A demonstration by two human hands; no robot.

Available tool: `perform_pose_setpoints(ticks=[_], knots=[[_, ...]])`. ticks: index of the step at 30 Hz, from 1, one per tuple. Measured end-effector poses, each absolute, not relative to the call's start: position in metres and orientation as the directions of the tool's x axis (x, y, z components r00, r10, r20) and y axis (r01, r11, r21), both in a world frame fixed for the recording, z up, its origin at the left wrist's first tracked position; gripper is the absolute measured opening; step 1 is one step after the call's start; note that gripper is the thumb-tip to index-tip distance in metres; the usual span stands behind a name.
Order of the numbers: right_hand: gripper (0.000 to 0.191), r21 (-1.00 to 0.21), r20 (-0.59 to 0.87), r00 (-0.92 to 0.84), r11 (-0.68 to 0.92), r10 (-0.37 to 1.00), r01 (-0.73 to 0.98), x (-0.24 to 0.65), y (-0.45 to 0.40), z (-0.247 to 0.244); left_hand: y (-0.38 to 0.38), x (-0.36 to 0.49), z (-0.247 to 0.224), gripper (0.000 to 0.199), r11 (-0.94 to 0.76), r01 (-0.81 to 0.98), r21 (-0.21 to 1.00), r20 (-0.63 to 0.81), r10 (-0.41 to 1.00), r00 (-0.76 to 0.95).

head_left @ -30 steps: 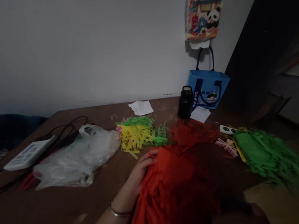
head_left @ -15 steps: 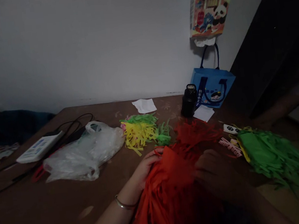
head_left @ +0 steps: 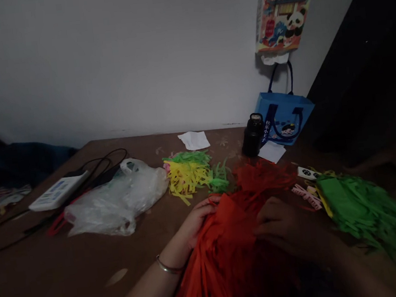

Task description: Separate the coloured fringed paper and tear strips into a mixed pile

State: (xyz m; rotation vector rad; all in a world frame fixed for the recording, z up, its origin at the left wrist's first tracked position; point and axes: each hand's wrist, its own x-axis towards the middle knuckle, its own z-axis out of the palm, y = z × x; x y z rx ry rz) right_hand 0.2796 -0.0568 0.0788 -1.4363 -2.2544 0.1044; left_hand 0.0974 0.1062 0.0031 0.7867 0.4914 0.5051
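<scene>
A large bundle of red fringed sheets, cut into long strips, hangs over the near table edge in front of me. My left hand, with a metal bangle on its wrist, grips the bundle's upper left edge, fingers partly hidden behind it. At the bundle's right side my right hand is closed, its fingertips pinching the red material; that area is dark. Beyond both hands lies more red fringe. Yellow fringe and green fringe rest farther back.
On the left are a clear plastic bag and a white power strip with black cables. A black bottle, blue tote bag and white papers stand or lie behind. Green fringed sheets lie right, near another person's dim arm.
The view has shifted slightly, so most things appear a little farther right. Both hands stay on the red bundle; the right hand has moved only slightly. The other person's arm appears lower.
</scene>
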Motion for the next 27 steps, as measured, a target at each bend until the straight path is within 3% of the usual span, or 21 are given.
perform_pose_setpoints(ticks=[8, 15, 19, 22, 27], knots=[[0.01, -0.423, 0.229, -0.323, 0.393, 0.918, 0.817, 0.277, -0.048, 0.071, 0.106, 0.098, 0.001, 0.025, 0.613, -0.243, 0.752, -0.226, 0.586, 0.778], [0.022, -0.554, 0.1, -0.278, 0.285, 0.955, 0.782, 0.272, -0.039, 0.07, 0.104, 0.097, 0.001, 0.024, 0.63, -0.222, 0.744, -0.255, 0.575, 0.778], [0.023, -0.712, 0.058, -0.264, 0.225, 0.963, 0.665, 0.274, -0.034, 0.071, 0.103, 0.098, 0.003, 0.024, 0.634, -0.209, 0.745, -0.268, 0.57, 0.776], [0.015, -0.821, -0.005, -0.369, 0.207, 0.929, 0.532, 0.28, -0.031, 0.073, 0.103, 0.099, 0.004, 0.024, 0.633, -0.21, 0.745, -0.264, 0.569, 0.779], [0.013, -0.865, 0.018, -0.411, 0.22, 0.911, 0.45, 0.287, -0.029, 0.067, 0.104, 0.1, 0.004, 0.022, 0.633, -0.211, 0.745, -0.261, 0.567, 0.782]])
